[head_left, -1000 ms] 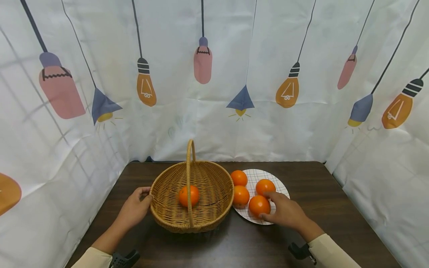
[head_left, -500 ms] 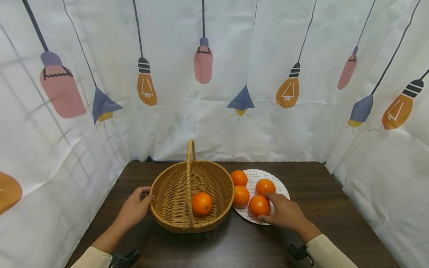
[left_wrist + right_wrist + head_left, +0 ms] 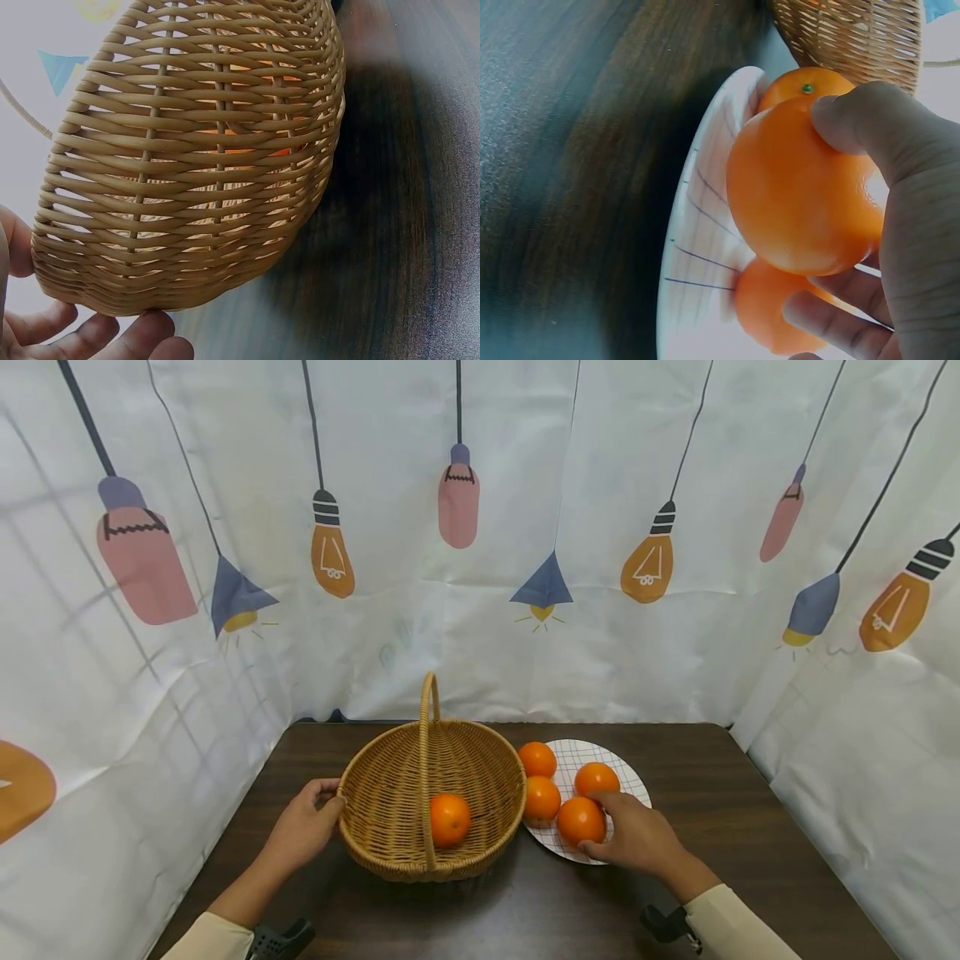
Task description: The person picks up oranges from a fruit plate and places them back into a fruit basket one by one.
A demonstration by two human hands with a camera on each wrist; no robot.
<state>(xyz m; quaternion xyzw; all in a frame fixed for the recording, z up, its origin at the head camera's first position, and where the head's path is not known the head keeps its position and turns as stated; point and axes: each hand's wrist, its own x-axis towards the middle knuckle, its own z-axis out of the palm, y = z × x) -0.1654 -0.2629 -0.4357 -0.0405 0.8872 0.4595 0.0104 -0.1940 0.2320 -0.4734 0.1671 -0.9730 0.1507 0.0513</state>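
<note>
Left grip point(image 3: 302, 827) pinches the rounded, woven wicker basket point(image 3: 386, 806) at nine o'clock. Right grip point(image 3: 637, 831) pinches a smooth, spherical orange point(image 3: 579, 822).

Both forearms point(image 3: 250, 887) extend forward, the left hand point(image 3: 303, 822) and the right hand point(image 3: 639, 837) with fingers point(image 3: 836, 322) bent.

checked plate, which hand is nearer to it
Right. The right hand is over the right side of the plate, gripping an orange; the left hand is across the wicker basket from it, holding the basket's left rim.
</note>
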